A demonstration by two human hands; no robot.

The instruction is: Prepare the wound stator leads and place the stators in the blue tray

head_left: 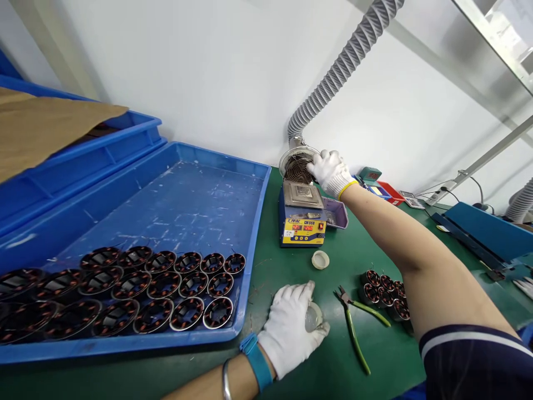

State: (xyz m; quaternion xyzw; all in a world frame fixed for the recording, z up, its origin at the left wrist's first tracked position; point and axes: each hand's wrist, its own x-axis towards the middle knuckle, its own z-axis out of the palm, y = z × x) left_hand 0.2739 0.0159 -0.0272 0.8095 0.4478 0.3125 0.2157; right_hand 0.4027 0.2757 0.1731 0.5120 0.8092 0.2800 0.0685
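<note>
My left hand (287,328), in a white glove, is closed around a small round translucent tub (313,316) on the green bench. My right hand (331,171), also gloved, reaches forward with its fingers closed at the rim of a round fume hood (296,166). Below the hood stands a yellow-and-blue solder pot (303,219) with lit red digits and a metal top. A whitish round cap (320,259) lies in front of it. Green-handled cutters (352,322) rest to the right of my left hand, jaws pointing away.
A blue tray (191,194) at left holds rows of copper-wound stator rings (194,283). More wound rings (385,289) stand near my right forearm. A purple bin (336,213) sits beside the pot. A grey hose (345,64) rises from the hood. Stacked blue trays (137,136) stand far left.
</note>
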